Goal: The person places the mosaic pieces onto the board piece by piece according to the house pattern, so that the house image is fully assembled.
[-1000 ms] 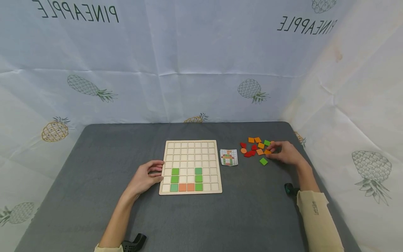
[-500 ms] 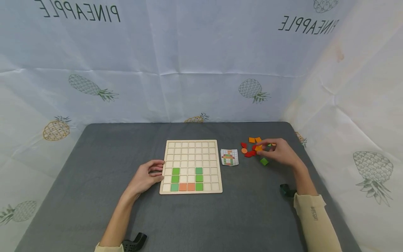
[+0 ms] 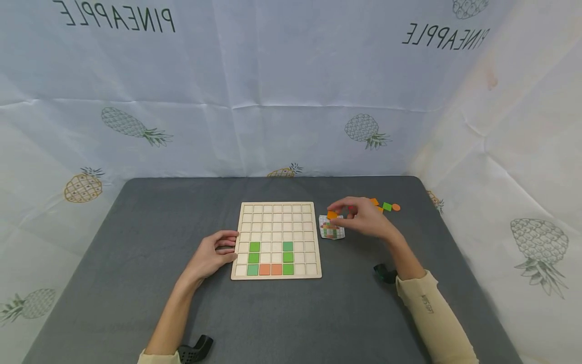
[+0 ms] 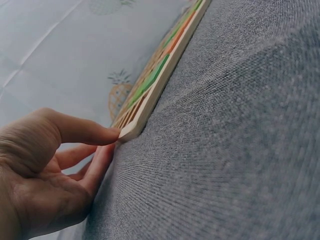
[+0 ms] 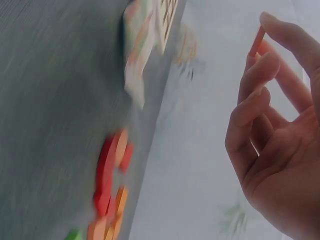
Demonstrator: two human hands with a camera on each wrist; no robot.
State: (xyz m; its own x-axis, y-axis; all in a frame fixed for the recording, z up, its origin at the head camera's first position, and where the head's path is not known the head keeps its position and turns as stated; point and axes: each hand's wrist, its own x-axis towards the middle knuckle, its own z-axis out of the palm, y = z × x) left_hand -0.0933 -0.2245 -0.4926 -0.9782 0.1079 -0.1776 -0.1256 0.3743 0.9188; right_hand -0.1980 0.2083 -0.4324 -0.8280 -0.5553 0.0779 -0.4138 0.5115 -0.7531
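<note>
My right hand (image 3: 366,217) pinches an orange square tile (image 3: 332,215) between thumb and fingertips, raised over the small pattern card (image 3: 337,234). In the right wrist view the tile (image 5: 257,41) shows edge-on, held off the table. On the left, fingertips and thumb of my left hand (image 3: 211,258) rest against the left edge of the wooden grid board (image 3: 273,222). The left wrist view has the thumb tip at the board's near corner. Green square tiles (image 3: 254,258) and orange-pink square tiles (image 3: 270,269) lie in the lower cells of the board.
Loose tiles lie at the right, partly hidden behind my right hand: a green square (image 3: 387,207) and an orange disc (image 3: 396,207) show. Red pieces (image 5: 104,175) appear in the right wrist view. The grey table (image 3: 159,212) meets patterned cloth (image 3: 291,136) at the back.
My right hand has moved left from the loose tiles to above the pattern card, carrying the orange square tile it picked up there. My left hand has stayed at the board's edge.
</note>
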